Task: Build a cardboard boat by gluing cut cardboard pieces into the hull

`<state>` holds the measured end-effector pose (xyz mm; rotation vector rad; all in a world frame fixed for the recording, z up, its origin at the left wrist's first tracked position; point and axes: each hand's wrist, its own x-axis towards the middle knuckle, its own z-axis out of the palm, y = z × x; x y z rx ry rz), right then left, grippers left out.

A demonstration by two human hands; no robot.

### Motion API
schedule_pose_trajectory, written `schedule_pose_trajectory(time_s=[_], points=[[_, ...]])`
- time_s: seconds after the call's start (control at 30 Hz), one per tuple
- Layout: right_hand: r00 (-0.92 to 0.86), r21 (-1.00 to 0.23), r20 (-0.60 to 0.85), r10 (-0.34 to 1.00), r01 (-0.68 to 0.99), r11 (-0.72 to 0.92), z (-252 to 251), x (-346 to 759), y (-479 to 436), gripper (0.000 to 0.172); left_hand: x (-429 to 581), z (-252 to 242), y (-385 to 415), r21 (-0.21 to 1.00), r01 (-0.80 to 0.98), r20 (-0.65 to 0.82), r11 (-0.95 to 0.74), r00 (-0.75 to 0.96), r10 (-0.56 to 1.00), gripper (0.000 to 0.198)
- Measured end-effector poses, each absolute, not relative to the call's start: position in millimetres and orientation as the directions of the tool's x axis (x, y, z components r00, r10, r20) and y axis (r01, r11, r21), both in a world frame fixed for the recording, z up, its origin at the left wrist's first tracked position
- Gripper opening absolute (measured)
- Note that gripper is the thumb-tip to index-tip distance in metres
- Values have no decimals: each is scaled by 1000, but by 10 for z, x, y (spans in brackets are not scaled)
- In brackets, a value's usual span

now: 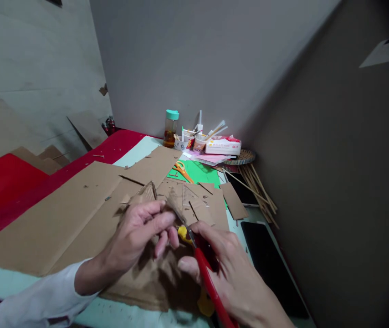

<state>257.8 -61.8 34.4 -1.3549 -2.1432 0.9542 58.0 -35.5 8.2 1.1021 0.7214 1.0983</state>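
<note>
My right hand [230, 269] is wrapped around the red handles of a pair of scissors [205, 272]. Their metal blades point up and away, with the tips close to my left fingertips. My left hand [146, 232], in a white sleeve, has thumb and forefinger pinched together. A small brown piece of cardboard [144, 193] shows just behind those fingers and seems to be held by them, though the grip itself is hidden. A yellow object [183, 234] lies partly covered beneath the scissors; its kind is unclear. Large cardboard sheets [78, 200] spread under both hands.
Orange scissors [182, 171] lie on a green sheet [203, 174] beyond my hands. Further back stand a teal-lidded bottle [171, 128], paper cups with pens [199, 143] and a tissue pack [223, 146]. Thin sticks [258, 193] and a black tablet-like slab [271, 269] lie rightward, beside the wall.
</note>
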Motion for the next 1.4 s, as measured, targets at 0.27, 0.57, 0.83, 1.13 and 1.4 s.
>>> schedule_pose_trajectory(time_s=[0.27,0.57,0.83,1.13,1.4], points=[[-442,-761,27,897,573,305,310,2580,-647,29,606,62,-412,966,-250,33,64,363,931,34],[-439,-764,-5,898,582,280,329,2570,-608,29,616,102,-413,974,-206,-7,98,404,915,38],[-411,-745,47,910,593,306,313,2571,-641,41,652,116,-390,980,-178,1,83,426,905,38],[-414,-732,10,910,617,289,312,2570,-615,44,642,86,-378,943,-243,-100,228,447,889,44],[-400,-709,49,915,632,314,323,2571,-620,39,680,42,-368,973,-176,-51,151,471,881,43]])
